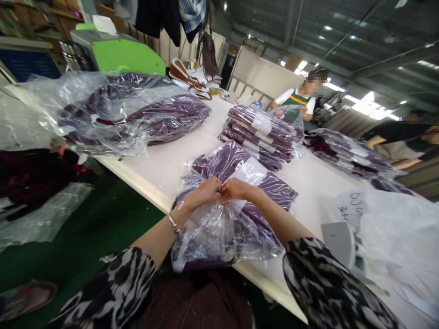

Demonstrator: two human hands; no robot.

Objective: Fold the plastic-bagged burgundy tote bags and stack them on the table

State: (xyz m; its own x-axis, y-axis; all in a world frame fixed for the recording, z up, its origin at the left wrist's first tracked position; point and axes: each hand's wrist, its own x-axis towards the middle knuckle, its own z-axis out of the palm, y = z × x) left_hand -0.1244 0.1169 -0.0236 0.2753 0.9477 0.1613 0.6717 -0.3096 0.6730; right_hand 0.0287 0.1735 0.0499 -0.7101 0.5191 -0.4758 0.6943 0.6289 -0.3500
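Note:
A purple folded garment in a clear plastic bag point(274, 187) lies at the near edge of the white table point(151, 178). My left hand point(207, 191) and my right hand point(235, 189) meet over the middle of the bag, knuckles almost touching. Both have their fingers closed on gathered plastic of the bag. A white paper sheet shows inside the bag, beyond my hands. The bag's loose, crumpled end spreads toward me and hangs over the table edge.
Bagged purple garments point(171, 114) lie at the left, with a stack of bagged garments point(260, 132) beyond my hands and another stack point(353, 153) to the right. White plastic point(398, 224) covers the right side. A person point(297, 103) stands across the table; another is farther right.

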